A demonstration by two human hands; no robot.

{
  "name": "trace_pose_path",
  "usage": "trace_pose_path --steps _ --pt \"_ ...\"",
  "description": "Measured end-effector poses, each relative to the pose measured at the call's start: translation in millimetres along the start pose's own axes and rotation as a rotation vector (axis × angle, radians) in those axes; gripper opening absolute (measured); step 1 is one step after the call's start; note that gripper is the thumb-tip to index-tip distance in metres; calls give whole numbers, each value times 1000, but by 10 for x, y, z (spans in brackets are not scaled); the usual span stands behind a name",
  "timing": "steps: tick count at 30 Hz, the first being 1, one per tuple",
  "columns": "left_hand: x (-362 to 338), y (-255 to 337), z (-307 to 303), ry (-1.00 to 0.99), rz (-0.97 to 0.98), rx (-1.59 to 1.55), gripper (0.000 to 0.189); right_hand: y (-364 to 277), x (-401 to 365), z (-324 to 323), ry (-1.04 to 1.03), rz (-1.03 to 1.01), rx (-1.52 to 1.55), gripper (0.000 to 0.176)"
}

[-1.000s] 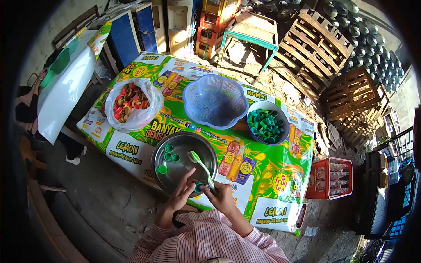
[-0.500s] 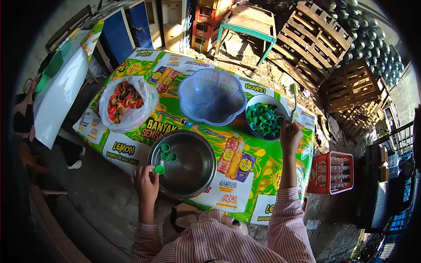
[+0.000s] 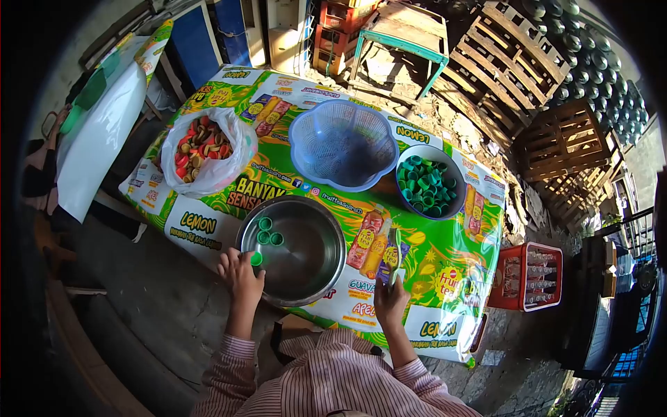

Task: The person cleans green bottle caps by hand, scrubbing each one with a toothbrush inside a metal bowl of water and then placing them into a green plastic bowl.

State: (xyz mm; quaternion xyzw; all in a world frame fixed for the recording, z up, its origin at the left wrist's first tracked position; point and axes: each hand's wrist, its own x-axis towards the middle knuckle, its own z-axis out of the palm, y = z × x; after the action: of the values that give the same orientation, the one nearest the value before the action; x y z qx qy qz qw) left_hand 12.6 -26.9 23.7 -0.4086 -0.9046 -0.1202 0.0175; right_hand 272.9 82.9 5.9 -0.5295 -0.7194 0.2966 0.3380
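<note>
My left hand (image 3: 241, 278) is at the near-left rim of a steel basin (image 3: 340, 260), its fingers apart. Just beyond its thumb and forefinger sits a green bottle cap (image 3: 256, 258), partly hidden by the fingers; it appears loose. Three more green caps (image 3: 264, 238) lie together inside the basin's left side. My right hand (image 3: 392, 302), to the right of the basin, is closed around a toothbrush (image 3: 394, 256) with its bristle end pointing away from me. A bowl of green caps (image 3: 427, 184) stands farther off at the right.
A blue plastic colander (image 3: 344, 146) stands mid-table, with a white plastic bag (image 3: 240, 156) of red and gold caps to its left. Beyond the patterned tablecloth (image 3: 316, 247) are a red bottle crate (image 3: 526, 276), wooden pallets (image 3: 511, 55) and a teal-framed table (image 3: 406, 31).
My right hand has come from beside the cap bowl toward me and left, bringing the toothbrush. My left fingers have spread, and the green cap now looks lower in the basin.
</note>
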Motion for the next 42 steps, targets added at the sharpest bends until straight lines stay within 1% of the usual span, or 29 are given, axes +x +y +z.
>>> trace_pose_path --steps 1,2,4,6,7,9,13,15,17,19,20,22,23,24,25,26,31,34,35,36,37,38,39,41,42 --pt "26 15 -2 -16 2 16 41 -145 -130 -59 -74 10 -7 36" --pt "29 -5 -7 -37 -5 41 37 -217 -203 -73 -93 -26 22 35" --pt "55 -33 27 -2 4 29 34 -250 -357 -17 -162 -59 70 35" --pt "76 -32 6 -25 11 61 29 -202 -397 52 -193 -210 84 36" --pt "76 -42 32 34 15 17 24 -242 -395 53 -212 -213 93 36" --pt "69 -80 55 48 34 -30 24 -356 -359 33 -234 -254 33 35" --pt "51 -114 59 36 56 -62 23 -408 -321 72 -207 -254 63 32" --pt "54 -85 41 75 71 -79 20 -412 -327 80 -195 -254 62 31" --pt "89 -83 66 99 97 -59 18 -407 -344 79 -191 -241 50 29" --pt "112 -82 80 70 135 36 16 -433 -356 56 -190 -243 38 28" --pt "114 -93 105 72 135 34 16 -444 -359 49 -191 -244 29 27" --pt "125 -118 132 13 178 -7 6 -432 -373 56 -180 -235 30 26" --pt "106 -105 149 13 180 -8 6 -428 -381 59 -171 -223 30 26" --pt "70 -49 141 19 253 -66 4 -433 -384 60 -170 -222 29 26" --pt "41 1 144 26 326 -124 3 -442 -382 63 -169 -228 18 26" --pt "24 26 206 40 356 -120 5 -446 -384 62 -169 -234 6 25" --pt "16 158 278 -41 416 -226 6 -477 -383 59 -163 -218 26 27" --pt "41 134 451 -190 361 -544 12 -502 -371 31 -177 -184 52 30" --pt "38 136 494 -186 364 -544 12 -512 -362 26 -190 -162 72 33" --pt "53 157 490 -281 234 -748 10 -541 -331 26 -184 -168 77 33" --pt "62 162 487 -381 95 -946 11 -573 -316 13 -233 -94 68 33" --pt "87 157 496 -449 45 -1115 15 -584 -319 5 -288 -17 57 34" --pt "107 156 443 -454 35 -1111 15 -543 -333 43 -296 -11 59 34" --pt "166 176 320 -605 -143 -1328 19 -475 -295 137 -291 -32 160 33" --pt "176 185 279 -646 -188 -1358 23 -506 -276 120 -368 19 90 36"
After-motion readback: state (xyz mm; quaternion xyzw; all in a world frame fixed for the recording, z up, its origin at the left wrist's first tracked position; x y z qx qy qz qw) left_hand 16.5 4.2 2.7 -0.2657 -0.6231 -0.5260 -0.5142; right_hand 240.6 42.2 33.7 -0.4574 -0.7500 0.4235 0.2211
